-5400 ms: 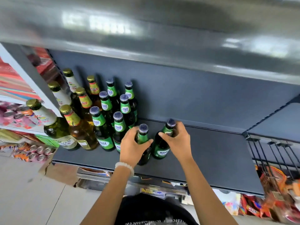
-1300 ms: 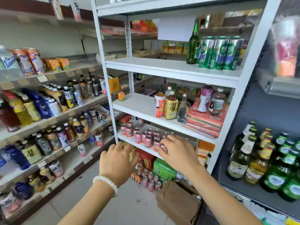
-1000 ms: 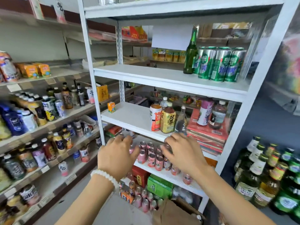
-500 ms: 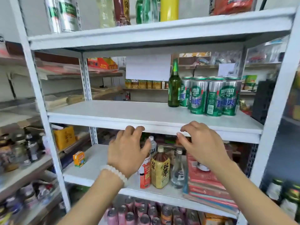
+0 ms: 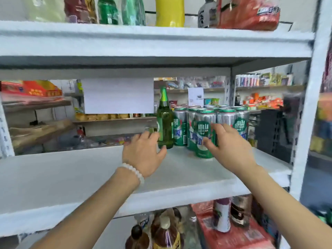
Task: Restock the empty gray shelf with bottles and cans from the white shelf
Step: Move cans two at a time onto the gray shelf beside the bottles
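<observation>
The head view looks straight into the white shelf [image 5: 53, 177], at its middle board. On this board, toward the right, a green bottle [image 5: 165, 121] stands upright, and just beside it on the right stands a group of green and silver cans [image 5: 204, 130], close together in rows. The left hand [image 5: 143, 155] is over the board, just left of the bottle; its fingers [image 5: 152, 136] are spread and only lightly bent, released, with the thumb below near the bottle's base. It seems to touch the bottle's lower part or to be very near to it, but the blur does not let me tell which. A white bead bracelet [image 5: 132, 172] is on the left wrist. The right hand [image 5: 230, 146] is in front of the cans, with the fingers [image 5: 218, 126] bent toward the front can and the thumb below; they do not close around the can yet, and I cannot tell if they touch it. Both forearms come up from the bottom of the picture. A white paper [image 5: 118, 95] hangs behind the board, left of the bottle. On the board above stand a yellow bottle [image 5: 169, 11], green bottles and a red bag [image 5: 249, 13]. On the board below are brown bottles [image 5: 165, 232] and a red pack [image 5: 239, 239]. The gray shelf is not visible here.
</observation>
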